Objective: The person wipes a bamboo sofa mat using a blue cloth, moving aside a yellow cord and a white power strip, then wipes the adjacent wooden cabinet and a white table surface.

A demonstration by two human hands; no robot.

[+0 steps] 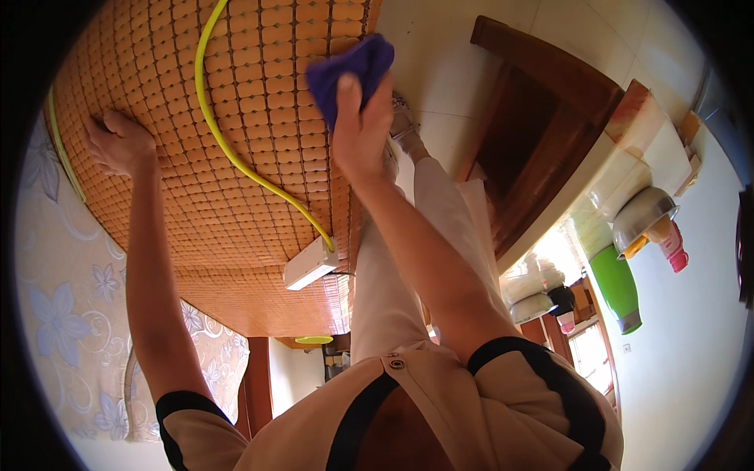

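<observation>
My right hand (364, 132) grips a folded purple cloth (353, 70) at the edge of a brown tile-bead mat (265, 106), with the thumb on top of it. Farther left, my left hand (121, 144) rests on the same mat, its fingers bent and no object seen in it; its underside is hidden. Between the two hands a yellow cable (227, 150) curves over the mat. It runs to a white box-shaped device (310, 263) near the mat's edge.
Pale floral fabric (65, 329) borders the mat at left. To the right stands a dark wooden piece of furniture (542, 112) on the tiled floor. Beyond it are a metal bowl (642, 218), a green container (615, 285) and another bowl (530, 307). My legs stand beside the mat.
</observation>
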